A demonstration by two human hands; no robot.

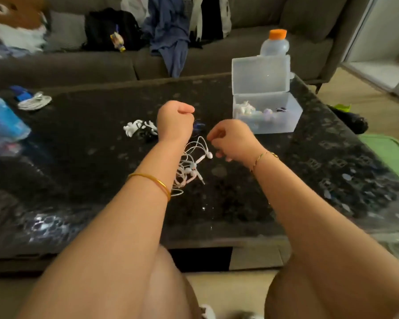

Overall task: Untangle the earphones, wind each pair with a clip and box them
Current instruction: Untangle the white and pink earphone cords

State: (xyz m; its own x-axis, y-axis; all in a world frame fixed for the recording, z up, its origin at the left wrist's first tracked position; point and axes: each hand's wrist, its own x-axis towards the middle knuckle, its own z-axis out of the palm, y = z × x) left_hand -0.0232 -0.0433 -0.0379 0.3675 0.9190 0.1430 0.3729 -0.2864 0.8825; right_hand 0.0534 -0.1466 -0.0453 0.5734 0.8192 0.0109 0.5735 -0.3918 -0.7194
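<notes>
The tangled white wired earphones lay on the dark speckled glossy table, between the two forearms and nearer than both sets of fingers, with one loop of cable rising close under the right hand. The left hand was clenched into a fist with the thumb laid across the forefinger, and the right hand's fingers were curled inward, but whether either pinched a wire could not be told. Far right of the hands stood the clear plastic box with its lid up, and a small white and black heap lay just left of the left hand.
</notes>
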